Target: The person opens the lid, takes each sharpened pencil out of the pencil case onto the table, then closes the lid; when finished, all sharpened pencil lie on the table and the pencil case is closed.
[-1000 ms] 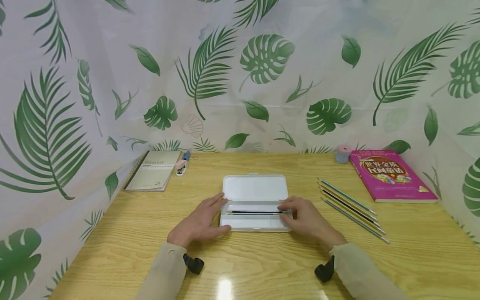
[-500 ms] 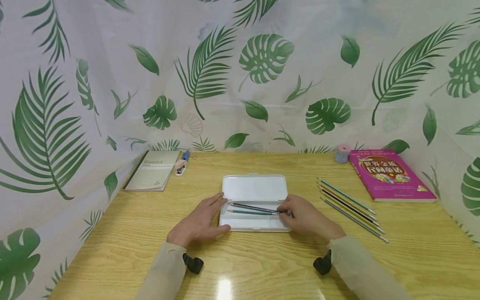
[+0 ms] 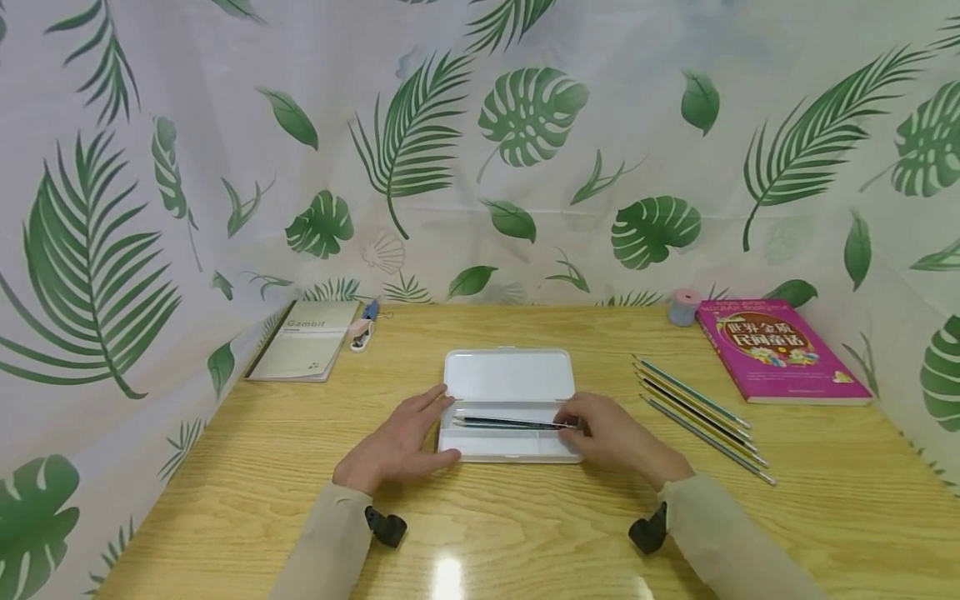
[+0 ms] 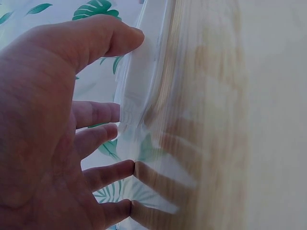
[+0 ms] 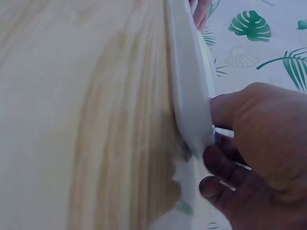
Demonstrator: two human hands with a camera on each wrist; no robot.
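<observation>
A white pencil case (image 3: 495, 448) lies with its lid (image 3: 508, 374) folded back. Inside its longer compartment are dark pencils (image 3: 498, 423), close together and nearly parallel; I cannot count them surely. My left hand (image 3: 397, 442) stands at the case's left end, fingers spread and fairly straight. In the left wrist view, the thumb (image 4: 120, 38) lies against the case's wall (image 4: 141, 81). My right hand (image 3: 615, 429) is at the right end, thumb and fingers curled, pinching the pencils' right ends. In the right wrist view, the hand partly hides those ends behind the case's wall (image 5: 189, 72).
Several loose pencils (image 3: 701, 417) lie slanted on the wooden table (image 3: 517, 533), right of the case. Farther right are a pink book (image 3: 783, 354) and a ribbon spool (image 3: 684, 307). A notebook (image 3: 303, 342) and a small stapler (image 3: 361, 335) lie back left.
Half a second ago the pencils' left ends fanned apart, one swung toward the lid. Now they lie close together again, slightly tilted. The left hand and the case stay put.
</observation>
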